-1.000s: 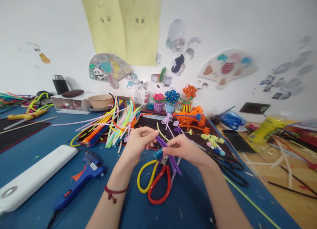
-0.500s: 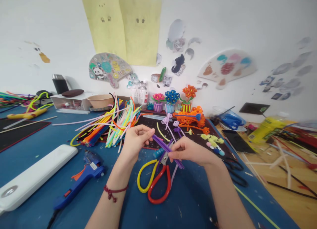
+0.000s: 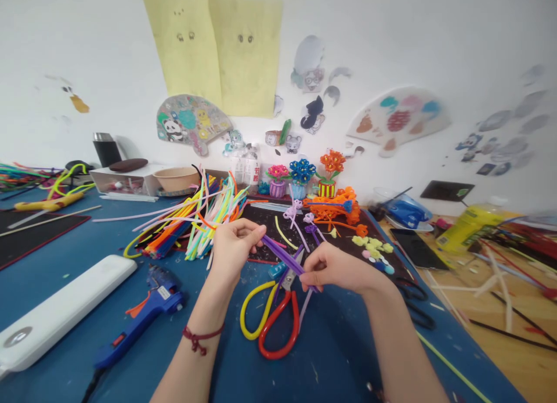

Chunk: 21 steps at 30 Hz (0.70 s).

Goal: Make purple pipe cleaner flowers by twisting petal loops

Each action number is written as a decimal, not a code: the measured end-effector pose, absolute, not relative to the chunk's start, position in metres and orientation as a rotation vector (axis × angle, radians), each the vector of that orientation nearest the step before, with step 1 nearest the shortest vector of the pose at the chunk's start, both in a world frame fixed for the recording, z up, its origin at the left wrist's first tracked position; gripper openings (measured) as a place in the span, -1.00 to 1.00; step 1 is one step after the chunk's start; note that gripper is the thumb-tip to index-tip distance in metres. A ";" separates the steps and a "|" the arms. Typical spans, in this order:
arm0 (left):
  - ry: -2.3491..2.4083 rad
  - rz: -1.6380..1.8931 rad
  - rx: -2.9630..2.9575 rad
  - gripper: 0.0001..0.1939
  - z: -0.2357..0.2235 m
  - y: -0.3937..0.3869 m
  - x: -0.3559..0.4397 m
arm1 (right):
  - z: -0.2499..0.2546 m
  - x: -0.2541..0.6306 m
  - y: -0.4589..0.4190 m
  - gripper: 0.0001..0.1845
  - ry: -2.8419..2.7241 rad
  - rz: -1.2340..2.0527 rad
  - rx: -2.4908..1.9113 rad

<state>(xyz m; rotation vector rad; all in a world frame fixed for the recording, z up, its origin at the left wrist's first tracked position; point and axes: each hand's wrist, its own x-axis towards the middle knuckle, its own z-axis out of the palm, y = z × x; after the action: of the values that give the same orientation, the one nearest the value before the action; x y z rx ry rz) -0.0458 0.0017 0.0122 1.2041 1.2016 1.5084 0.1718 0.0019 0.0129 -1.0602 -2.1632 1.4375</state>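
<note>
Left hand [image 3: 237, 245] closed, thumb and fingertips pinching the far end of a bunch of purple pipe cleaners [image 3: 282, 254]. Right hand [image 3: 334, 268] closed on the same bunch near its other end, fingers curled in. Bunch runs fairly straight between the two hands, sloping down toward the right one; can't tell the strand count. Red cord bracelet [image 3: 203, 337] on the left wrist.

Scissors [image 3: 288, 283] lie on the bench [image 3: 339, 359] below the gap between the hands, one handle yellow, one red, both toward the person. Purple bunch crosses over them in view; can't tell if it touches. Small teal item [image 3: 277, 270] just beside the blades, partly hidden.

Left of the left hand: blue glue gun [image 3: 160, 301], then a long white device [image 3: 69, 313] farther out. Beyond the left hand: heap of mixed-colour pipe cleaners [image 3: 195, 220], with a tan bowl [image 3: 176, 177] behind it.

Beyond the right hand, on a dark mat [image 3: 378, 226]: lilac flowers [image 3: 295, 209], a pile of orange flowers [image 3: 342, 207], yellow pompoms [image 3: 373, 244]. Farther back, three small flower pots: pink [image 3: 277, 187], blue [image 3: 301, 179], orange [image 3: 329, 185].

Right of the right hand: black scissors [image 3: 420, 317] partly behind the forearm, then a phone [image 3: 418, 248] and a yellow bottle [image 3: 469, 226]. Light green pipe cleaner [image 3: 452, 366] slants past the right forearm.
</note>
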 end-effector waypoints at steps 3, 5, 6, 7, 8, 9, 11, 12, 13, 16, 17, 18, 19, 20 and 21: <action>1.191 1.515 1.208 -0.78 0.013 0.001 -0.045 | 0.013 0.170 0.000 -0.71 -2.191 1.402 -1.039; 1.176 1.520 1.203 -0.78 0.014 0.001 -0.045 | 0.014 0.167 -0.001 -0.69 -2.187 1.419 -1.010; 1.168 1.515 1.202 -0.78 0.014 0.001 -0.045 | 0.014 0.166 -0.001 -0.67 -2.180 1.442 -0.990; 1.163 1.505 1.206 -0.77 0.014 0.001 -0.044 | 0.015 0.163 -0.002 -0.65 -2.174 1.465 -0.973; 1.162 1.491 1.213 -0.77 0.014 0.001 -0.044 | 0.015 0.161 -0.002 -0.61 -2.169 1.482 -0.965; 1.163 1.479 1.222 -0.76 0.014 0.001 -0.043 | 0.015 0.159 -0.002 -0.57 -2.163 1.490 -0.968; 1.166 1.467 1.235 -0.76 0.013 0.002 -0.043 | 0.015 0.155 -0.001 -0.52 -2.139 1.486 -0.986; 1.165 1.467 1.237 -0.76 0.012 0.002 -0.043 | 0.014 0.153 -0.001 -0.51 -2.118 1.482 -0.994; 1.163 1.468 1.238 -0.76 0.012 0.003 -0.043 | 0.013 0.151 0.000 -0.50 -2.095 1.478 -0.998; 1.155 1.476 1.246 -0.76 0.011 0.003 -0.042 | 0.009 0.146 0.001 -0.52 -2.026 1.496 -0.984; 1.154 1.474 1.254 -0.76 0.011 0.002 -0.042 | 0.008 0.144 0.001 -0.52 -1.997 1.514 -0.980; 1.155 1.470 1.265 -0.76 0.011 0.002 -0.042 | 0.006 0.142 0.001 -0.53 -1.968 1.538 -0.978; 1.158 1.465 1.276 -0.77 0.012 0.001 -0.042 | 0.005 0.142 0.002 -0.53 -1.940 1.566 -0.977; 1.165 1.460 1.287 -0.77 0.012 0.000 -0.041 | 0.004 0.141 0.002 -0.54 -1.924 1.585 -0.981; 1.175 1.457 1.297 -0.78 0.012 0.000 -0.042 | 0.004 0.142 0.002 -0.54 -1.923 1.588 -0.991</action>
<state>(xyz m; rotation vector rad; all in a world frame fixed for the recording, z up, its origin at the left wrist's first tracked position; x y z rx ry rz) -0.0416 -0.0001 0.0124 1.2971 1.1745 1.4567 0.1420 0.0020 0.0038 -0.9906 -1.9229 1.5877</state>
